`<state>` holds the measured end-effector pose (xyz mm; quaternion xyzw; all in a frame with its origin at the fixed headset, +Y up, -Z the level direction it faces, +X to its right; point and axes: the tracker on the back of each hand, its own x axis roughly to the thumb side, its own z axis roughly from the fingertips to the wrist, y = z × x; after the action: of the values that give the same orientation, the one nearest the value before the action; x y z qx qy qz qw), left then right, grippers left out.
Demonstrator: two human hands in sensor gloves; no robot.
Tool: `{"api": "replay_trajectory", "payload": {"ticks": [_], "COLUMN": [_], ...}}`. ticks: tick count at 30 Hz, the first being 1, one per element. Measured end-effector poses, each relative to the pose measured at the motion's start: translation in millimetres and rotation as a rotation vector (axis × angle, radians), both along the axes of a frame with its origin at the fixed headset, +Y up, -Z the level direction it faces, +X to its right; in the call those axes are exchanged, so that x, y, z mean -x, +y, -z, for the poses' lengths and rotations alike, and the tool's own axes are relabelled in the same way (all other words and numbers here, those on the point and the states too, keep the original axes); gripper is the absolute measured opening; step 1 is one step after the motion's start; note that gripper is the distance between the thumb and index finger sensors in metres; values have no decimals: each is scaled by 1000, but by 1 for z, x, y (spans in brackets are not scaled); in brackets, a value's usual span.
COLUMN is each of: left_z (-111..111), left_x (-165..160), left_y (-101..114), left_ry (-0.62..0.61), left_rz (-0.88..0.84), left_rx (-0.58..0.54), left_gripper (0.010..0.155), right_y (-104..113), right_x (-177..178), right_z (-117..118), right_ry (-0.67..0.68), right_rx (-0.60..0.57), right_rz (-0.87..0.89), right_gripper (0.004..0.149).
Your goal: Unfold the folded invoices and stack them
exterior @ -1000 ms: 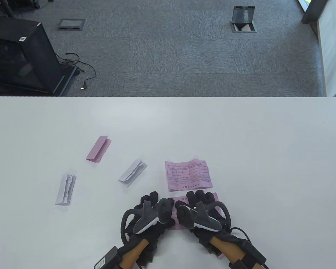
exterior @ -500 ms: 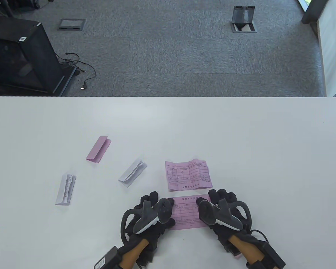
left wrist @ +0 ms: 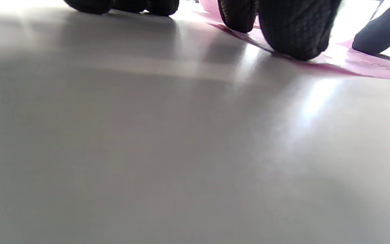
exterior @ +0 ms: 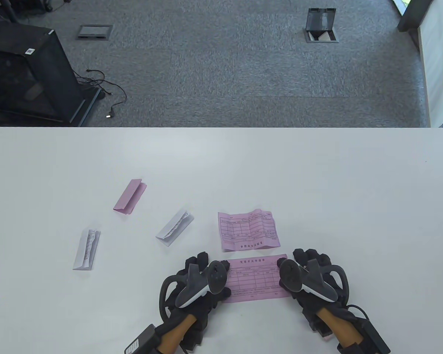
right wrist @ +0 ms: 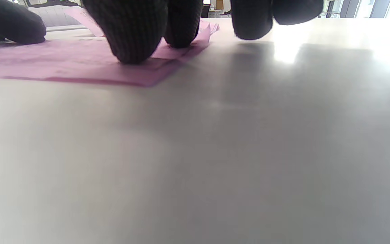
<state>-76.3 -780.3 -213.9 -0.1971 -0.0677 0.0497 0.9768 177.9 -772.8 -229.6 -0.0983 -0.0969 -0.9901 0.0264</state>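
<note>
The table view is evenly and brightly lit and sharp, with only soft shadows cast under the gloves. In both wrist views the white table [left wrist: 181,152] is rendered blurred and grey in the lower frame, glare is blown out along the top edge, and the near fingertips [right wrist: 130,37] are seen out of focus.

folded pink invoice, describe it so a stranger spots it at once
On the white table, look left of the gloved hands, past two folded white slips. The folded pink invoice lies farthest from the near edge. It is the only pink paper still folded into a narrow strip.
</note>
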Motion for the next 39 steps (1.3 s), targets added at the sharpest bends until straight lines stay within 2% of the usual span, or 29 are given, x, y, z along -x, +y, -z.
{"api": "replay_trajectory", "payload": {"ticks": [5,8,12,17,23,31,35,39], "left_z": [0,0,0,0,0,-1,-1,-2], "left_x": [0,0,0,0,-1,-1,-2,-2], "left_y": [0,0,0,0,0,0,0,0], "left_ry": [-1,-1,-1,-2,-5,-9,-9,-10], "left_rz": [0,0,0,1,2,7,7,8], "left_rx": [0,0,0,1,0,-2,-1,-1], "left_gripper": [72,73,73,73,72,72,72,72], "right_y": [-2,0,-4,-7,-7,-13,-13,-14], "right_x": [-9,-15,-13,-2,2,-1,-1,-5], "right_z": [4,6,5,1,-4,-6,-6,-7], "right_ry": [-38,-129,-132,-133,-165,-284,-294,-318], "right_rx": [68,70,68,31,29,83,87,105], "right_rz": [121,190,133,48,127,214,208,277], "right_gripper": [61,67,77,80,66,46,40,35]}}
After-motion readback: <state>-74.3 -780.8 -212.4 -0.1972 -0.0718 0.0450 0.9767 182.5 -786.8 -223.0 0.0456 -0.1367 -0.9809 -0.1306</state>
